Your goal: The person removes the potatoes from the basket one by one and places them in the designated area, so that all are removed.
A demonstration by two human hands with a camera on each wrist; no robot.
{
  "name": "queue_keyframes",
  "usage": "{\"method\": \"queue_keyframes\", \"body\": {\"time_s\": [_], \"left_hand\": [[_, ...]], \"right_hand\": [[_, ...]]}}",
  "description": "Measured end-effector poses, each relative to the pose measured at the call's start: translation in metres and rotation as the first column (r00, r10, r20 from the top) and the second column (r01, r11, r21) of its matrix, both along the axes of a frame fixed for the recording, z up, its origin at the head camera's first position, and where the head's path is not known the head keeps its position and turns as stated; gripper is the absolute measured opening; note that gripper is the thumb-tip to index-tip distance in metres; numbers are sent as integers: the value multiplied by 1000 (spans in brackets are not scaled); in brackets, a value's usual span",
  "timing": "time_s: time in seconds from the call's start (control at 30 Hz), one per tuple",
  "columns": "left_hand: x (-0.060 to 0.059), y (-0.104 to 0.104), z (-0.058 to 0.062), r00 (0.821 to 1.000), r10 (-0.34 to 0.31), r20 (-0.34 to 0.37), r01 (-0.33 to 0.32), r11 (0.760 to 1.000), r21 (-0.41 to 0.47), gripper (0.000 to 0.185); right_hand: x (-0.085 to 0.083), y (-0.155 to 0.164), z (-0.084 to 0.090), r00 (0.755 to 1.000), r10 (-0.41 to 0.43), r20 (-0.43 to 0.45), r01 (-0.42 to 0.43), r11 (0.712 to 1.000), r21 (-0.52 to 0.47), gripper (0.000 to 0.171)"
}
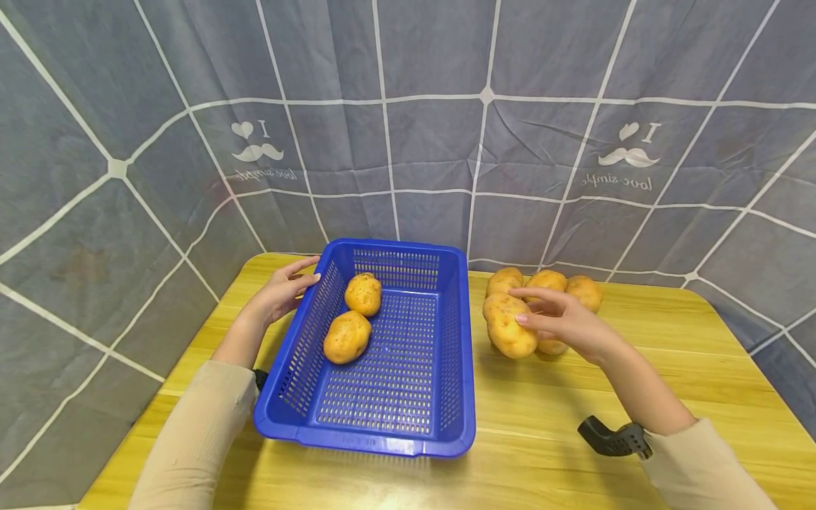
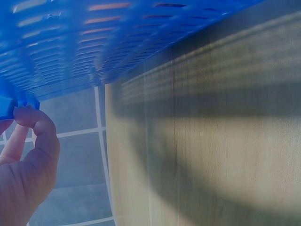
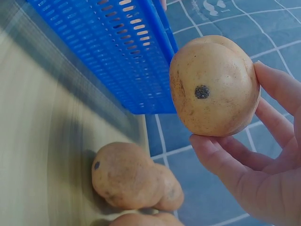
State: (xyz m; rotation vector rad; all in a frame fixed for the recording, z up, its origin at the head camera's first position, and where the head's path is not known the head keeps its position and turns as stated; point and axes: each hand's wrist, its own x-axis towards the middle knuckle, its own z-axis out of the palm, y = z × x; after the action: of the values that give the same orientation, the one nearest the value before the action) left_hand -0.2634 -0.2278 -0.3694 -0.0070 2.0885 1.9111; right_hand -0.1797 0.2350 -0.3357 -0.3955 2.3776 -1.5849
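Right hand holds a potato, long axis toward the camera.

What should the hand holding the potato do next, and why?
Probably carry it left, over the rim, and set it down inside the blue basket. The right hand grips a potato lifted off the pile on the table. Two potatoes already lie in the basket, and the left hand holds its rim, seemingly to steady it.
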Motion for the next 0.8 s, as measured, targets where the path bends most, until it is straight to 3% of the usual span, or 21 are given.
{"method": "queue_keyframes", "body": {"time_s": [0.8], "left_hand": [[1, -1, 0, 1000, 3, -7, -4, 1000, -13, 61]], "right_hand": [[11, 33, -9, 999, -25, 33, 27, 998, -58, 47]]}}
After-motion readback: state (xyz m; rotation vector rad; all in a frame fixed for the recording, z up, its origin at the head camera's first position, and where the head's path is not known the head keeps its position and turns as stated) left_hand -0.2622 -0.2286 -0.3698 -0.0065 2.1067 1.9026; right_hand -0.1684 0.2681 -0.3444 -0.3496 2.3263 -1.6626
